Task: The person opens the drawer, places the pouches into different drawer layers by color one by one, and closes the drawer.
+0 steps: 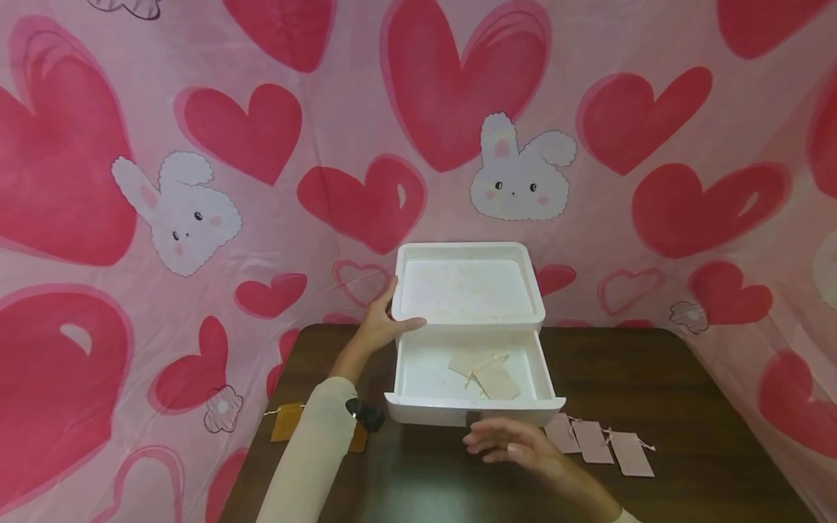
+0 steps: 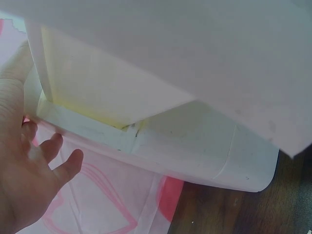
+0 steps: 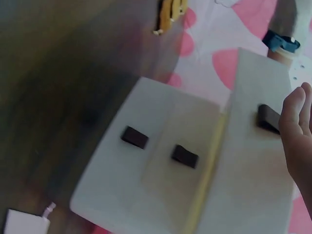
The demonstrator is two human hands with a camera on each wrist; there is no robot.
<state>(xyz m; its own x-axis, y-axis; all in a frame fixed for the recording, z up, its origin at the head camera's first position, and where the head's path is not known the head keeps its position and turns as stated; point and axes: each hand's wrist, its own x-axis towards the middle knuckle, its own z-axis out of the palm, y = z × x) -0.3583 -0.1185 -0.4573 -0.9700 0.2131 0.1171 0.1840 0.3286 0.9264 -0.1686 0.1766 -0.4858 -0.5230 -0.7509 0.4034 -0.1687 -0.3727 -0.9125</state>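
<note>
Clasping white drawer unit (image 1: 471, 285) at left corner: left grip (image 1: 381, 318). Right grip (image 1: 516, 443): fingers loosely extended, beside dark tab (image 1: 473, 418). Unit stands on table (image 1: 621, 378), drawer (image 1: 431, 412) out, beige pouches (image 1: 499, 380) inside.

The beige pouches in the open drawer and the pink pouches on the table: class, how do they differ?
Colour: the beige pouches are a pale cream, the pink pouches a soft pink. Place: the beige pouches lie inside the open drawer; the pink pouches lie on the dark table. Drawstrings: yellowish on the beige pouches, pink on the pink pouches. Both are drawstring bags.
</note>
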